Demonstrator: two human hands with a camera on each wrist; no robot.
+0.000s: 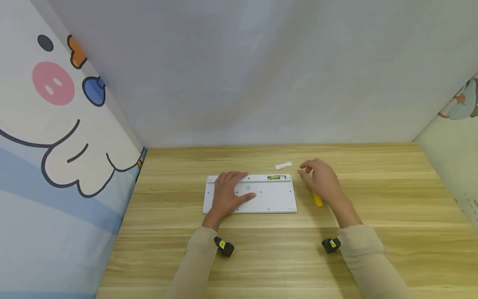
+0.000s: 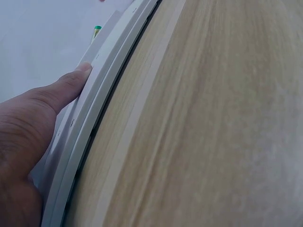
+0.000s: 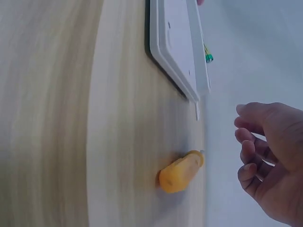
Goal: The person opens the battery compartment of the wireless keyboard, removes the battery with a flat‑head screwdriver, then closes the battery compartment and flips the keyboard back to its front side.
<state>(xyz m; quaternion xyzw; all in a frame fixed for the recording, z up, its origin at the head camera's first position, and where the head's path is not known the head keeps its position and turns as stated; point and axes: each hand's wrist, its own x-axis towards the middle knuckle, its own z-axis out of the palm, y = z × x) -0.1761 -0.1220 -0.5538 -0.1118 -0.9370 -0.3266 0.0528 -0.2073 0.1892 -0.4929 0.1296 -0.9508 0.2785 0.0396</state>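
A white keyboard lies face down on the wooden table, screws dotted over its back. In the slot of its raised far ridge sits a green battery; its end sticks up in the right wrist view. My left hand rests spread on the keyboard's left part, fingers toward the far edge and thumb pressed on the back. Right of the keyboard, my right hand hovers with loosely bent fingers and nothing between them. Beneath it lies a tool with a yellow handle, its far part hidden in the head view.
A small white strip, shaped like a battery cover, lies on the table just beyond the keyboard's far right corner. A pale curtain hangs behind the table's back edge, and a cartoon-printed cloth stands on the left.
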